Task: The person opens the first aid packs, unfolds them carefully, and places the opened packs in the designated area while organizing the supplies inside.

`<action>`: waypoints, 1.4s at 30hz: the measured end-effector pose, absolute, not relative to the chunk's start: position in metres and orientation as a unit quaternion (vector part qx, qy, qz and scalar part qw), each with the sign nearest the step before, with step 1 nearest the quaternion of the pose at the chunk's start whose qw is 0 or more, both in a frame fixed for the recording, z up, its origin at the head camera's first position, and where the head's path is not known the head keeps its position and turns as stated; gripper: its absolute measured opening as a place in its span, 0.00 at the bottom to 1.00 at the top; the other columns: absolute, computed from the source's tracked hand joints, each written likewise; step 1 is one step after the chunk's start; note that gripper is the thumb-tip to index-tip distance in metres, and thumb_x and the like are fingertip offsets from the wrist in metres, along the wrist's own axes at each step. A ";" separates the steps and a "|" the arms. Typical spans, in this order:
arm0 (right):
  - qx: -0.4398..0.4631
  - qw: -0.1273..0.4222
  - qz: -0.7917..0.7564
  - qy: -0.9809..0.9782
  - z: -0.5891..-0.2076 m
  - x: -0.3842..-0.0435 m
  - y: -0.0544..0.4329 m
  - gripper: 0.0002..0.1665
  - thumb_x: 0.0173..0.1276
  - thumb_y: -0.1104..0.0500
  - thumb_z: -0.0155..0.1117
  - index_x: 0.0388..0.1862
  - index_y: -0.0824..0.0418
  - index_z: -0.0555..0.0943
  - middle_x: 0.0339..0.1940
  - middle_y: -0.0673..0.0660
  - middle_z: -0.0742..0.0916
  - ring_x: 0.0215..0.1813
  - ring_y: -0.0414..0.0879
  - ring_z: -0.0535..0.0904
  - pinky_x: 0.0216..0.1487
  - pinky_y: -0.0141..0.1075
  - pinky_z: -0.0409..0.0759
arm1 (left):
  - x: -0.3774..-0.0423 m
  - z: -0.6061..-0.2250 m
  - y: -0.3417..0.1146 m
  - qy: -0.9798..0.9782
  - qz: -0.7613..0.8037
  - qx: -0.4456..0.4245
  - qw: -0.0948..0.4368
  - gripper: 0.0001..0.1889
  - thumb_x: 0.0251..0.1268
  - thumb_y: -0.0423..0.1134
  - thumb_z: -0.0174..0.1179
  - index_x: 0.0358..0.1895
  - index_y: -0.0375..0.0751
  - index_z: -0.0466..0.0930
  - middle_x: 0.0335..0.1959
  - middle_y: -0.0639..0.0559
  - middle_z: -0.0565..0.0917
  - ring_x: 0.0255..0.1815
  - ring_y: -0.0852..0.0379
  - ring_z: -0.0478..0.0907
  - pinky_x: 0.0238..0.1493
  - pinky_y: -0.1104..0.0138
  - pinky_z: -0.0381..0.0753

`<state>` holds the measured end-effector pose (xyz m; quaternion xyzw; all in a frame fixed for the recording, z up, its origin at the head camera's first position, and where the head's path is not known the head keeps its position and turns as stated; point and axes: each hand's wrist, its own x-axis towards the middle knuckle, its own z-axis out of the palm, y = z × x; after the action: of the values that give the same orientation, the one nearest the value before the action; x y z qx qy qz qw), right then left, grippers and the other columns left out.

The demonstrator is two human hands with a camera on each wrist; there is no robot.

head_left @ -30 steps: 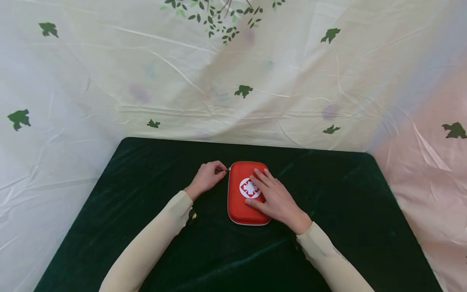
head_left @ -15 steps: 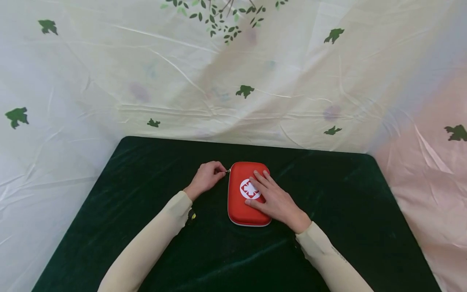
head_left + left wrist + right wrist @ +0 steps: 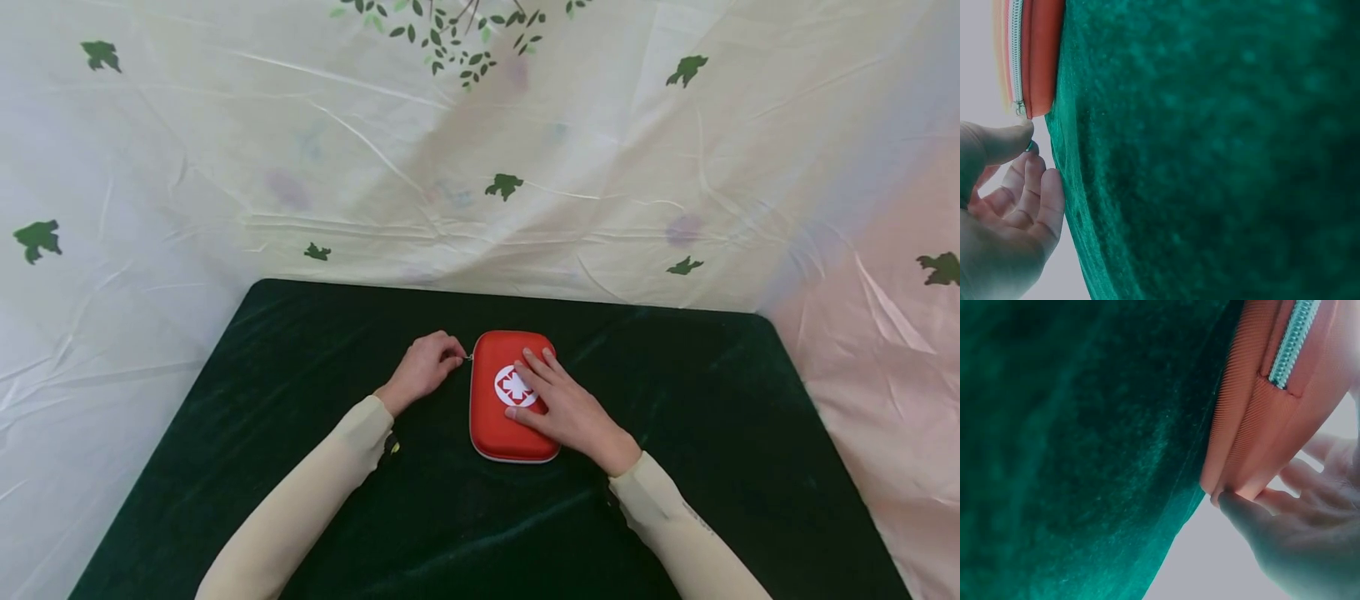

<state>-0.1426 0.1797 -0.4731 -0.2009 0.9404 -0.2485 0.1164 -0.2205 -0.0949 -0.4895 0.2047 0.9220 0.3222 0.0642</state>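
A red zippered first-aid case (image 3: 495,433) with a white cross emblem (image 3: 516,386) lies closed-looking on the green cloth. At its upper left edge, my left hand (image 3: 424,367) pinches the zipper pull (image 3: 469,357) between thumb and forefinger. The left wrist view shows the metal slider (image 3: 1019,109) on the pale zipper teeth (image 3: 1016,56), right by the thumb tip. My right hand (image 3: 572,412) rests spread over the case's right half, fingers extended and partly covering the emblem. In the right wrist view, the zipper teeth (image 3: 1293,347) stop at a stitched end on the case's side.
A dark green velvety cloth (image 3: 360,533) covers the table, which has rounded far corners. Pale fabric walls (image 3: 390,167) printed with green leaves and birds stand behind the table and at both sides.
My left hand has drawn the zipper pull slightly toward me along the case's left edge. My right hand stays on the case in the same place.
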 end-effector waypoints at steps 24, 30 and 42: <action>-0.194 0.119 -0.245 0.942 -0.476 -0.142 0.177 0.52 0.70 0.31 0.62 0.85 0.50 0.58 0.87 0.52 0.54 0.86 0.57 0.41 0.77 0.62 0.61 | -0.195 -0.481 -0.105 0.921 0.293 0.249 0.066 0.08 0.68 0.33 0.69 0.47 0.44 0.91 0.41 0.54 0.84 0.38 0.60 0.78 0.45 0.63 0.81; -0.195 0.121 -0.250 0.941 -0.476 -0.142 0.179 0.51 0.70 0.32 0.63 0.85 0.49 0.58 0.87 0.51 0.54 0.86 0.57 0.41 0.77 0.62 0.61 | -0.192 -0.480 -0.106 0.917 0.295 0.261 0.067 0.08 0.68 0.33 0.69 0.47 0.44 0.91 0.40 0.54 0.84 0.37 0.61 0.78 0.45 0.63 0.82; -0.197 0.122 -0.251 0.940 -0.474 -0.143 0.179 0.52 0.70 0.32 0.63 0.85 0.49 0.58 0.87 0.51 0.54 0.86 0.56 0.41 0.76 0.61 0.62 | -0.188 -0.481 -0.109 0.911 0.300 0.272 0.076 0.09 0.68 0.34 0.69 0.48 0.45 0.90 0.41 0.55 0.84 0.37 0.63 0.78 0.45 0.64 0.82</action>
<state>-0.1426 0.1789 -0.4740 -0.1966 0.9400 -0.2506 0.1220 -0.1878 -0.1090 -0.4813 0.2718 0.9113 0.3000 0.0758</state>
